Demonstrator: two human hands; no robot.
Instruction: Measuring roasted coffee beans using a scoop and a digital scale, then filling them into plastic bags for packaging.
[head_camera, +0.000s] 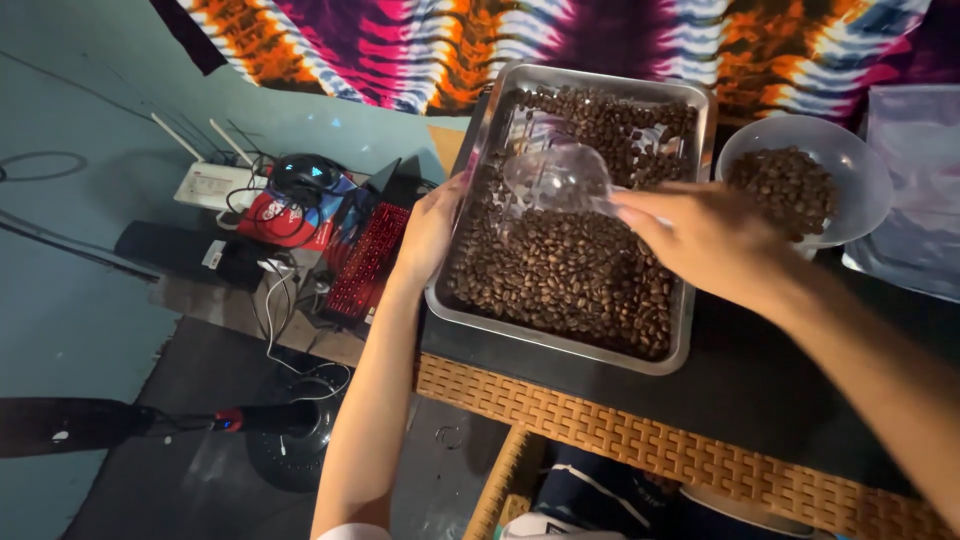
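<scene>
A steel tray full of brown coffee beans lies on a dark tabletop with a wicker edge. My left hand grips the tray's left rim. My right hand holds a clear plastic scoop over the beans in the middle of the tray; the scoop looks empty. To the right of the tray stands a translucent white bowl with a heap of beans in it.
A tie-dye cloth hangs behind the tray. A clear plastic bag lies at the far right. On the floor to the left are a laptop with a red keyboard, a white router, cables and a fan base.
</scene>
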